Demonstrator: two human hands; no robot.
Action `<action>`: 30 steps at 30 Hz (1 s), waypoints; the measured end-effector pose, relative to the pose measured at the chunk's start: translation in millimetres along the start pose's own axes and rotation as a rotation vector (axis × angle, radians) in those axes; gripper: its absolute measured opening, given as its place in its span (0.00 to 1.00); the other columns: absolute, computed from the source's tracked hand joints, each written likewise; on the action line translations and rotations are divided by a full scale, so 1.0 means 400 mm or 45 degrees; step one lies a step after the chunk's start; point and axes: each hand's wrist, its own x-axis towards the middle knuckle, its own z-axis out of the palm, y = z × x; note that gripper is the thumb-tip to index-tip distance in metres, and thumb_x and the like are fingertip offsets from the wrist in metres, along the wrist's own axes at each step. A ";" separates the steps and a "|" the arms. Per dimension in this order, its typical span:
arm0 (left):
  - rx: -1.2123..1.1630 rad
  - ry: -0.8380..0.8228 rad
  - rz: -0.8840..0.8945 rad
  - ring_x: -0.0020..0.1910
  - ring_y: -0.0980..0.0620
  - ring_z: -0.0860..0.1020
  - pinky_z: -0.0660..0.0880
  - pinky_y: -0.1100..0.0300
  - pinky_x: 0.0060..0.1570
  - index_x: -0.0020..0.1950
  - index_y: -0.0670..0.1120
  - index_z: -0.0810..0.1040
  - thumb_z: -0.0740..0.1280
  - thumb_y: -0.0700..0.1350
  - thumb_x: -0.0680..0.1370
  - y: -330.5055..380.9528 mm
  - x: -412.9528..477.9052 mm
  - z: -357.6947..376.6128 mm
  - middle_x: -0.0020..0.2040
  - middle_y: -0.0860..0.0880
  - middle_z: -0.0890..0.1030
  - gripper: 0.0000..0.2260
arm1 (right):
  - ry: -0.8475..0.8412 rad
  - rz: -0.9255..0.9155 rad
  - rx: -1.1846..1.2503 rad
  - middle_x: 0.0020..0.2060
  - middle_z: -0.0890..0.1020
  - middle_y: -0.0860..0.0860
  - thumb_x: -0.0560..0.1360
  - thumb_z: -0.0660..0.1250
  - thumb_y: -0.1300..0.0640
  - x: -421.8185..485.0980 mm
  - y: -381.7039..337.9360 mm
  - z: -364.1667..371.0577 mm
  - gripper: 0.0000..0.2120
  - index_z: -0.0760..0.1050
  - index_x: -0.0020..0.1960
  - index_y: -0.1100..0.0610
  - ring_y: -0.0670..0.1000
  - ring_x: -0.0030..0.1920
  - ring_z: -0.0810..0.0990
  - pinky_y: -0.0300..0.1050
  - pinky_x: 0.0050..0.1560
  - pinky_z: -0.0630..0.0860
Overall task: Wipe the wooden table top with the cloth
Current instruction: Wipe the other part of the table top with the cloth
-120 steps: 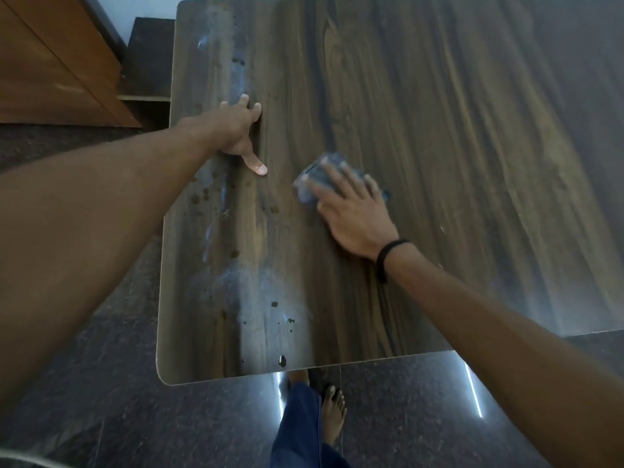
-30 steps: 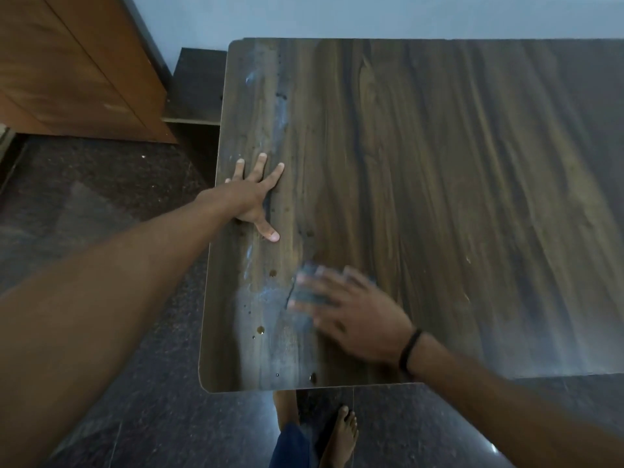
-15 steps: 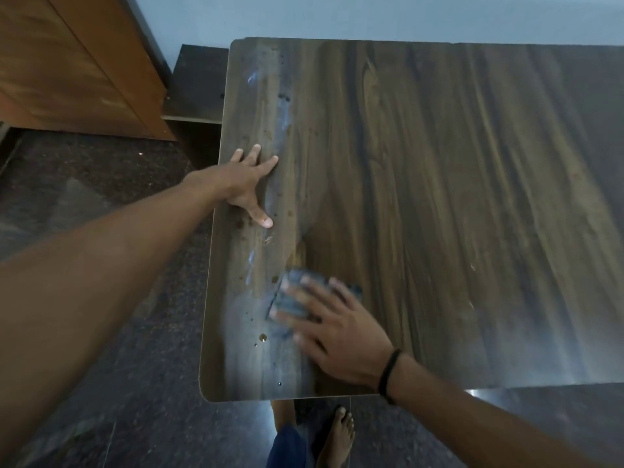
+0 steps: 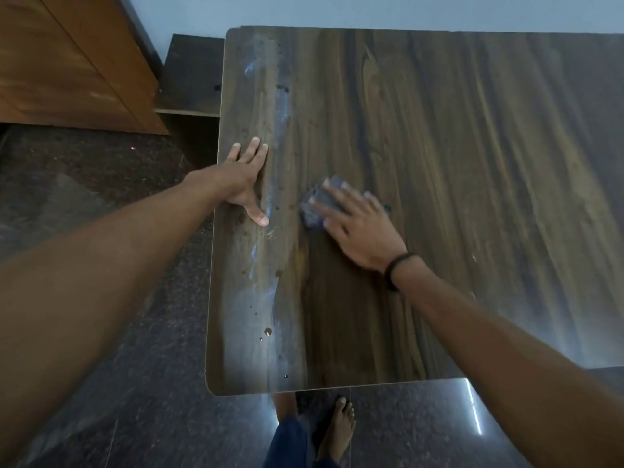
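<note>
Pressure is the point here: right hand (image 4: 363, 231) lies flat, grip open, fingers straight on the small grey-blue folded cloth (image 4: 309, 214), around 9 o'clock on the dark wood-grain table (image 4: 456, 146). Left hand (image 4: 244, 179), flat and open too, braces the 9 o'clock edge, probably for steadiness.

A brown wooden cabinet (image 4: 67, 69) stands on dark speckled floor (image 4: 101, 184) beside a low dark shelf (image 4: 192, 72).

Thin black wristband (image 4: 395, 269) on rt wrist, centre-right of frame; blue fabric trousers (image 4: 288, 445) (bottom centre), bare foot (image 4: 337, 430) beside them.
</note>
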 end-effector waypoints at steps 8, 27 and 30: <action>0.000 0.008 0.018 0.75 0.43 0.30 0.49 0.37 0.74 0.76 0.50 0.27 0.82 0.59 0.57 0.003 -0.004 0.003 0.75 0.53 0.26 0.70 | 0.042 -0.237 -0.126 0.81 0.54 0.44 0.85 0.50 0.46 0.012 0.033 0.009 0.22 0.56 0.79 0.37 0.51 0.80 0.52 0.58 0.78 0.51; 0.122 -0.037 0.034 0.75 0.43 0.30 0.52 0.36 0.73 0.76 0.48 0.27 0.78 0.64 0.59 -0.004 0.003 -0.036 0.75 0.52 0.26 0.68 | 0.123 0.148 -0.028 0.81 0.54 0.45 0.85 0.49 0.46 0.240 0.057 -0.039 0.22 0.57 0.79 0.38 0.51 0.80 0.51 0.58 0.78 0.51; 0.075 0.042 0.009 0.76 0.44 0.32 0.50 0.38 0.75 0.76 0.47 0.28 0.79 0.65 0.58 -0.023 0.045 -0.095 0.76 0.49 0.27 0.69 | 0.154 0.246 0.002 0.81 0.53 0.46 0.84 0.48 0.44 0.273 -0.001 -0.013 0.23 0.57 0.79 0.38 0.52 0.81 0.50 0.58 0.77 0.48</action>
